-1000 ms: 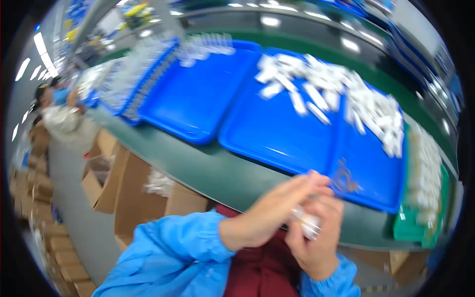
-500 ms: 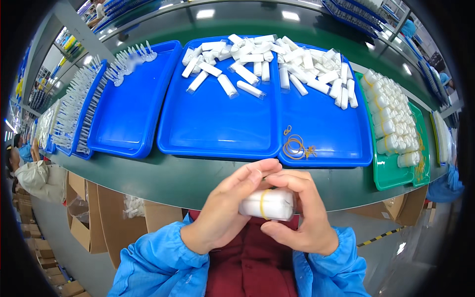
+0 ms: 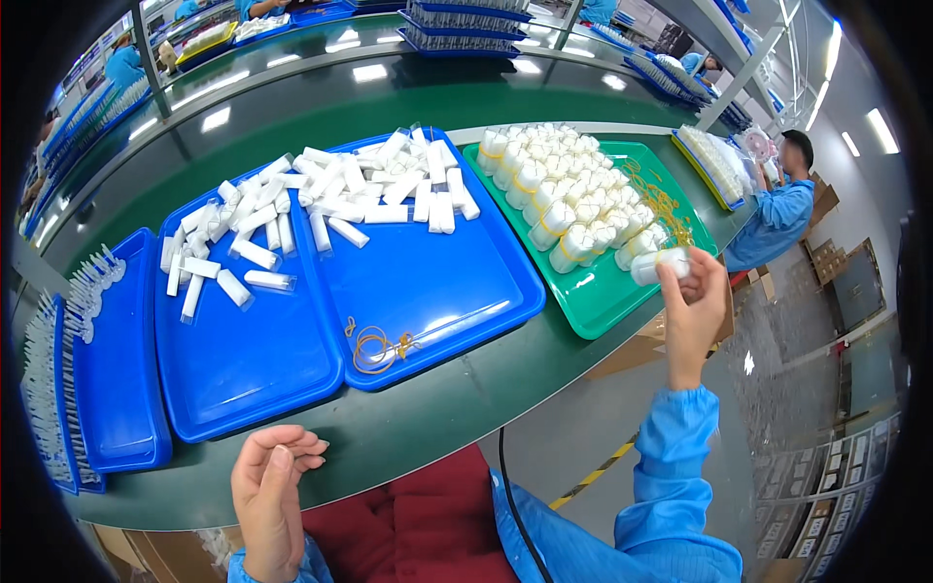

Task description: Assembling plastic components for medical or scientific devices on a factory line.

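Observation:
My right hand (image 3: 695, 296) grips a rubber-banded bundle of white rolls (image 3: 661, 265) in clear wrap, over the near right part of a green tray (image 3: 598, 313). Rows of similar banded bundles (image 3: 573, 194) stand on that tray, just left of the hand. Off to the left, my left hand (image 3: 277, 486) hangs over the table's front edge, holding nothing, its fingers curved and apart from the thumb. Beyond it lie two blue trays (image 3: 253, 389) with loose white wrapped rolls (image 3: 340, 189) heaped toward their far ends.
Loose rubber bands (image 3: 374, 352) lie in the second blue tray, and more rubber bands (image 3: 661, 199) on the green tray. At far left a blue tray (image 3: 117, 389) holds clear plastic pieces. A person in blue (image 3: 782, 209) is at the far right. Cardboard boxes sit under the table.
The view has turned right. Both hands were around the banded bundle in front of me; now the left has let go and my right has carried it right to the green tray.

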A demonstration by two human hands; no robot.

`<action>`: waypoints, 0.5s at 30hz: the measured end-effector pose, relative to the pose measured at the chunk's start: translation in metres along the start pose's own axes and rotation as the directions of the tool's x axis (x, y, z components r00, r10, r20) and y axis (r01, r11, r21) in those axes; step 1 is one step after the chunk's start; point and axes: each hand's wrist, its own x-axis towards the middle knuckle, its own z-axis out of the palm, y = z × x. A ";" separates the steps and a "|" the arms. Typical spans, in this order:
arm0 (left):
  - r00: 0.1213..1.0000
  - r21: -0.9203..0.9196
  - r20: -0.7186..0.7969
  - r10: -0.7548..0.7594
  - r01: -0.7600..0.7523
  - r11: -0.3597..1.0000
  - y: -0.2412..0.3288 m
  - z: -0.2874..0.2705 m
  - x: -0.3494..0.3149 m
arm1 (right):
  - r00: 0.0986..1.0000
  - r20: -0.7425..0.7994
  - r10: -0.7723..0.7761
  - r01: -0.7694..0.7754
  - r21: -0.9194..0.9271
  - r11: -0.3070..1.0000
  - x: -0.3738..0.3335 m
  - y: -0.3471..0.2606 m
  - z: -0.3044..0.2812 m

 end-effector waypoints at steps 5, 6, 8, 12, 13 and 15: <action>0.997 -0.003 0.071 -0.009 0.009 1.000 0.004 0.013 0.007 | 0.998 0.054 -0.044 0.056 -0.243 0.968 0.001 0.046 0.037; 0.997 0.001 0.079 -0.018 0.018 1.000 0.004 0.015 0.007 | 0.998 0.035 -0.049 0.057 -0.271 0.961 0.002 0.048 0.044; 0.996 0.007 0.083 -0.031 0.031 0.999 0.005 0.015 0.006 | 0.998 0.005 -0.064 0.062 -0.319 0.946 0.006 0.049 0.060; 0.998 0.049 0.051 -0.032 0.030 0.998 0.010 0.001 0.004 | 0.997 0.050 -0.066 0.077 -0.273 0.959 0.007 0.044 0.061; 0.998 0.058 0.052 -0.033 0.029 0.998 0.015 -0.004 0.004 | 0.993 0.027 -0.119 0.121 -0.279 0.953 0.006 0.040 0.056; 1.000 0.094 0.022 0.000 -0.002 0.996 0.018 -0.011 0.005 | 0.978 0.006 -0.209 0.204 -0.240 0.949 -0.003 0.015 0.047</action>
